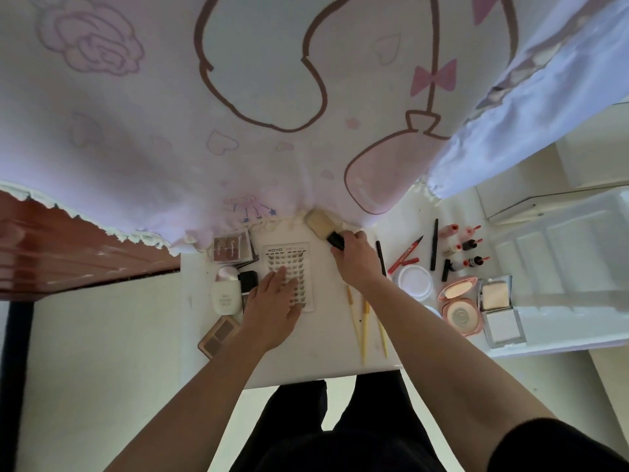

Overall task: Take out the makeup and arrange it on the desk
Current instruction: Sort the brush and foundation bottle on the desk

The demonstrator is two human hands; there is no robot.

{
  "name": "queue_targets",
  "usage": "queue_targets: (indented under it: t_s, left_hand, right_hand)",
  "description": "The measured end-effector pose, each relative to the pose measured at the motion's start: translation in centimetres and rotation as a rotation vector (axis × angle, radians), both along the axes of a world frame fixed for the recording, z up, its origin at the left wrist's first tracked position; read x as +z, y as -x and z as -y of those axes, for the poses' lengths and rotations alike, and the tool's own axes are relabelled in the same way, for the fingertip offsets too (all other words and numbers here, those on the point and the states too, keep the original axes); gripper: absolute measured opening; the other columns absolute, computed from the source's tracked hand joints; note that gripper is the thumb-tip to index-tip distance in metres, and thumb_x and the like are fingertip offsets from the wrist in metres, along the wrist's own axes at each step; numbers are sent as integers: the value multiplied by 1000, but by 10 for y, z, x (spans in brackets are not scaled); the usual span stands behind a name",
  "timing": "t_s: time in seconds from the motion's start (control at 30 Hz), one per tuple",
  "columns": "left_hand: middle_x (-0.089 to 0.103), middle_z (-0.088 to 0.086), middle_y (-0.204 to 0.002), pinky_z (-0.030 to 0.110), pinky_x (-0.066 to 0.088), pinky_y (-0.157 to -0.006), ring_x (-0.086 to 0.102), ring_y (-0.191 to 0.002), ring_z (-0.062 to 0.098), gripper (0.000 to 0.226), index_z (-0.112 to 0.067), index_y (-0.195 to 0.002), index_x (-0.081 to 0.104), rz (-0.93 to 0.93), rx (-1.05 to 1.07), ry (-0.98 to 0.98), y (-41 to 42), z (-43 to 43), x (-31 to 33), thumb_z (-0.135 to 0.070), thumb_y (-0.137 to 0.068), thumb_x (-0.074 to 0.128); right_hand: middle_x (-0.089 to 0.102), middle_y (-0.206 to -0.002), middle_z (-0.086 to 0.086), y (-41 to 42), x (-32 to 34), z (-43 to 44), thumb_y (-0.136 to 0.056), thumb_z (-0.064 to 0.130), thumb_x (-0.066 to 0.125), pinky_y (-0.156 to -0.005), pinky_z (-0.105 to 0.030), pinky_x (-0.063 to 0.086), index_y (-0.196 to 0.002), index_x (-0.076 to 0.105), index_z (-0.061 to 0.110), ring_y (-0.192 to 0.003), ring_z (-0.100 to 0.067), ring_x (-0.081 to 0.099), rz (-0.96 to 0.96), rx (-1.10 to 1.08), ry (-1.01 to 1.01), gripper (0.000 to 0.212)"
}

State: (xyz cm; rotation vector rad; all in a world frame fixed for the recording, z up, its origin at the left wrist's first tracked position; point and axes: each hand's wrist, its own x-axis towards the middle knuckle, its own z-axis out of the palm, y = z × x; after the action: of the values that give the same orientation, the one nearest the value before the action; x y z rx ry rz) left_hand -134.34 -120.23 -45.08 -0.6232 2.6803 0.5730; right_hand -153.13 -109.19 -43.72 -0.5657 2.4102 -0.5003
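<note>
Makeup lies spread over the white table [306,356], with both hands down among it.

The left hand [275,303] lies flat with fingers spread on the lash card [289,255] at the table's middle. The right hand [354,258] curls round the black handle of a powder brush [320,220], whose pale bristles point at the hanging curtain [170,131]. Left of the left hand are a blush palette [231,248], a white bottle [224,294] and a brown palette [218,335]. Yellow-handled brushes [365,321] lie under the right forearm. Further right are a pink compact [459,308] and a silver compact [498,308].
</note>
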Motion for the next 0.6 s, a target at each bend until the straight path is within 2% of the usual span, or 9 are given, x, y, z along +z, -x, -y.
queue_targets:
  t_s: [0.1, 0.17, 0.2, 0.27, 0.3, 0.37, 0.43, 0.53, 0.6]
  left_hand:
    - [45, 5, -148, 43, 38, -112, 46, -132, 23, 46, -22, -143, 47, -169, 438, -382, 16, 8, 22, -41, -101, 49]
    - [46, 1, -143, 44, 45, -106, 53, -123, 18, 50, -26, -144, 44, -310, 707, -549, 32, 15, 41, -50, -99, 46]
    - [43, -3, -146, 44, 43, -108, 51, -126, 16, 54, -28, -146, 41, -346, 740, -580, 39, 19, 51, -55, -99, 43]
    - [39, -12, -143, 38, 36, -112, 43, -130, 11, 59, -28, -149, 38, -388, 683, -621, 53, 25, 68, -60, -99, 35]
    - [44, -12, -137, 34, 37, -108, 45, -126, 9, 61, -27, -147, 41, -391, 640, -641, 58, 27, 77, -62, -97, 31]
    - [63, -6, -108, 28, 49, -82, 60, -93, 10, 60, -21, -126, 61, -397, 588, -689, 64, 23, 94, -63, -95, 30]
    - [56, -1, -72, 28, 43, -59, 51, -62, 11, 57, -10, -94, 63, -478, 546, -635, 63, 13, 108, -58, -97, 33]
    - [49, -2, -64, 31, 37, -57, 44, -58, 12, 58, -4, -78, 51, -622, 519, -476, 60, -3, 124, -56, -99, 37]
    - [51, -3, -63, 31, 39, -57, 47, -58, 12, 58, -6, -75, 50, -656, 506, -399, 56, -11, 132, -58, -97, 37]
  right_hand:
    - [54, -104, -10, -1, 17, -4, -104, 36, 42, -69, -33, 43, -116, 57, 8, -76, -21, 52, 182, -70, 87, 34]
    - [56, -87, -9, -3, 38, -10, -105, 32, 42, -63, -32, 38, -107, 60, 3, -69, -20, 51, 342, -119, 178, 34]
    - [55, -84, -8, -6, 51, -15, -105, 29, 42, -62, -31, 37, -110, 60, 3, -71, -19, 51, 410, -124, 215, 33]
    - [56, -84, -5, -14, 74, -24, -106, 28, 41, -65, -28, 37, -115, 61, 9, -70, -15, 49, 480, -101, 268, 29]
    - [57, -83, -3, -17, 83, -27, -106, 28, 40, -67, -29, 38, -114, 61, 12, -70, -14, 49, 495, -97, 299, 27]
    - [58, -79, -3, -25, 100, -31, -105, 29, 40, -69, -33, 37, -108, 62, 11, -70, -16, 47, 522, -147, 386, 28]
    - [53, -73, -3, -36, 113, -29, -106, 32, 37, -63, -29, 36, -97, 58, 7, -63, -14, 44, 529, -256, 489, 34]
    - [48, -66, 6, -53, 129, -22, -106, 48, 31, -55, -20, 36, -88, 56, 25, -54, -7, 42, 381, -396, 520, 38]
    - [55, -72, 6, -63, 136, -17, -105, 43, 34, -58, -24, 37, -102, 64, 25, -61, -9, 47, 366, -539, 569, 35]
